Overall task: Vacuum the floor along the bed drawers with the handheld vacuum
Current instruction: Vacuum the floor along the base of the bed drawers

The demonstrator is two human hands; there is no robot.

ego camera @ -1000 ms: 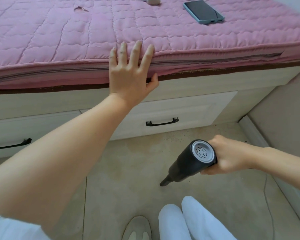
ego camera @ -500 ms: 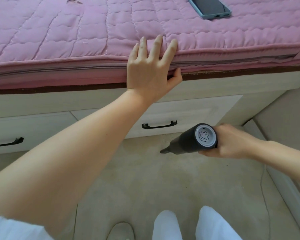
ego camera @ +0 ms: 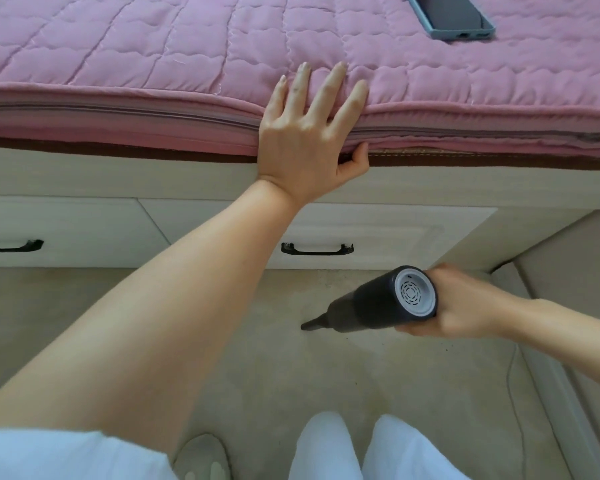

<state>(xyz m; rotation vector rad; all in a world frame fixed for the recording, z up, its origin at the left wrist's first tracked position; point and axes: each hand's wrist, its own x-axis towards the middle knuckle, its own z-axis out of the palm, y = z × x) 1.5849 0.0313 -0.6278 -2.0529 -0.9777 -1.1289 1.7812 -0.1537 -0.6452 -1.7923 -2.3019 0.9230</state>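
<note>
My right hand (ego camera: 465, 303) grips a black handheld vacuum (ego camera: 378, 306) with a grey vented rear cap. Its thin nozzle points left and down, close to the beige floor (ego camera: 291, 375) in front of the right bed drawer (ego camera: 395, 230), which has a black handle (ego camera: 316, 249). My left hand (ego camera: 312, 140) rests flat on the edge of the pink quilted mattress (ego camera: 153, 64), fingers spread on top and thumb tucked under the edge. A second drawer (ego camera: 66, 230) with a black handle lies to the left.
A phone in a blue case (ego camera: 451, 15) lies on the mattress at the upper right. A wall with a white skirting board (ego camera: 561, 393) closes off the right side. My white trouser legs (ego camera: 361, 452) and a slipper (ego camera: 201, 459) are at the bottom.
The view has moved closer to the bed. The vacuum swung up toward the drawer front, then its nozzle dipped back toward the floor. My left hand has settled onto the mattress edge.
</note>
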